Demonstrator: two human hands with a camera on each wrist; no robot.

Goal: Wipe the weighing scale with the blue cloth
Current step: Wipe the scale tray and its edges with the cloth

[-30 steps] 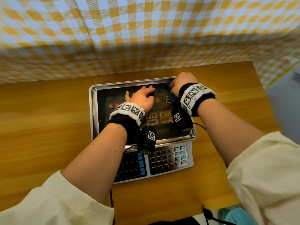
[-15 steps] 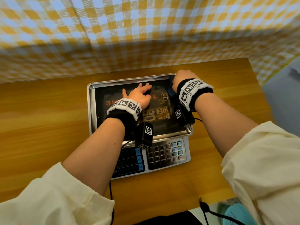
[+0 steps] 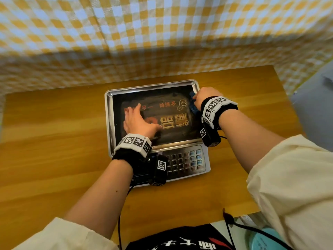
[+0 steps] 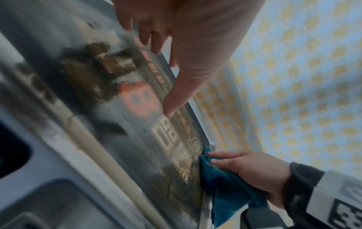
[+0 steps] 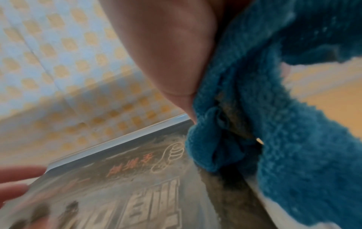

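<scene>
The weighing scale [image 3: 110, 123] sits mid-table, a steel-rimmed tray with a dark printed top [image 3: 162, 105] and a keypad [image 3: 185, 162] at its near edge. My right hand [image 3: 204, 98] grips the bunched blue cloth [image 3: 192, 105] against the tray's far right edge; the cloth [image 4: 225, 182] [image 5: 274, 124] fills the right wrist view. My left hand [image 3: 137, 120] lies flat on the tray's left half, fingers straight and spread, seen as the left hand [image 4: 176, 46] over the printed top [image 4: 117, 124] in its wrist view.
The wooden table [image 3: 54, 141] has bare room left and right of the scale. A yellow-and-white checked cloth [image 3: 162, 33] hangs as a wall just behind it. Cables [image 3: 232, 222] trail off the near edge by a teal object [image 3: 264, 239].
My left hand slid from the middle of the tray to its left half. The right hand with the cloth stayed at the tray's far right edge. The head view shifted.
</scene>
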